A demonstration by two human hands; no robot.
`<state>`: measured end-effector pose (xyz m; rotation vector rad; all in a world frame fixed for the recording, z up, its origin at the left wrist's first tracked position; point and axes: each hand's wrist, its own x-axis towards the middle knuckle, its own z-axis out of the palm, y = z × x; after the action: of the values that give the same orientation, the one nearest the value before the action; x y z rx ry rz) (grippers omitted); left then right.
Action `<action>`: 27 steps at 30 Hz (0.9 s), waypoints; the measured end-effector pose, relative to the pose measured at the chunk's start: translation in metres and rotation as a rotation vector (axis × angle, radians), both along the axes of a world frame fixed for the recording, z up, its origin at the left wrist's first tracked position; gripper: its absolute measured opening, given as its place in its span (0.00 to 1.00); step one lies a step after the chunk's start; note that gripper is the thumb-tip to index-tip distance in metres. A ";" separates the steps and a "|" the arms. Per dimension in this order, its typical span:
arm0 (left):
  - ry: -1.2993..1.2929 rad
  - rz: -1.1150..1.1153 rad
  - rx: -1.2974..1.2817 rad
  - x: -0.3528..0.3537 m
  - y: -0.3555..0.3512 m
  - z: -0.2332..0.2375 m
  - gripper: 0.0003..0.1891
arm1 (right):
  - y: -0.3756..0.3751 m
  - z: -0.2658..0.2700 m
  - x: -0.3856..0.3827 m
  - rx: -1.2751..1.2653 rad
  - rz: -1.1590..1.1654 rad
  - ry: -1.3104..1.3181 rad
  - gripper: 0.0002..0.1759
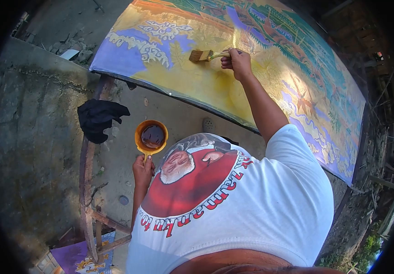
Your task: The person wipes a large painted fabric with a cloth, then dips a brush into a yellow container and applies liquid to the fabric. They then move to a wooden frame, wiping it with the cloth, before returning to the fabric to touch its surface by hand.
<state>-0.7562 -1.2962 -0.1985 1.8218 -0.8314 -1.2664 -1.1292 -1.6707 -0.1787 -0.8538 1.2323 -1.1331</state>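
Note:
My right hand (237, 63) is closed around the handle of a wide paintbrush (201, 55). The brush's brown bristles lie at the surface of a large stretched painted cloth (192, 84), over a yellow area that looks wet. Purple, green and orange patterns with pale outlines cover other parts of the cloth. Lower down, my left hand (143, 169) grips the handle of an orange-yellow dipper (151, 136), held level beside my belly. Dark brownish liquid (153, 135) sits inside the dipper. The left fingers are partly hidden behind its handle.
A dark cloth (100, 119) hangs on a wooden frame (87, 173) at the left. Behind it rises a concrete wall (37, 132). Another purple painted cloth (71, 255) is at lower left. A shoe tip (208, 124) shows below the painted cloth's edge.

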 end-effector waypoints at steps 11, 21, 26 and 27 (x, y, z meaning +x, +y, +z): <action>0.012 0.034 0.007 -0.001 0.006 0.001 0.11 | -0.022 -0.007 -0.003 -0.080 -0.195 0.016 0.17; -0.005 0.015 -0.023 -0.006 0.005 0.008 0.11 | 0.027 0.002 -0.017 -0.094 -0.140 0.116 0.16; -0.059 -0.045 -0.043 0.001 0.005 -0.004 0.11 | 0.105 0.019 0.001 0.071 0.086 0.023 0.17; -0.056 -0.044 -0.034 0.000 0.002 -0.001 0.11 | 0.113 0.023 0.002 0.101 0.124 -0.001 0.16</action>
<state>-0.7563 -1.2947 -0.1999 1.8284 -0.9235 -1.2258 -1.1267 -1.5579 -0.1557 -0.8418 1.2083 -0.9638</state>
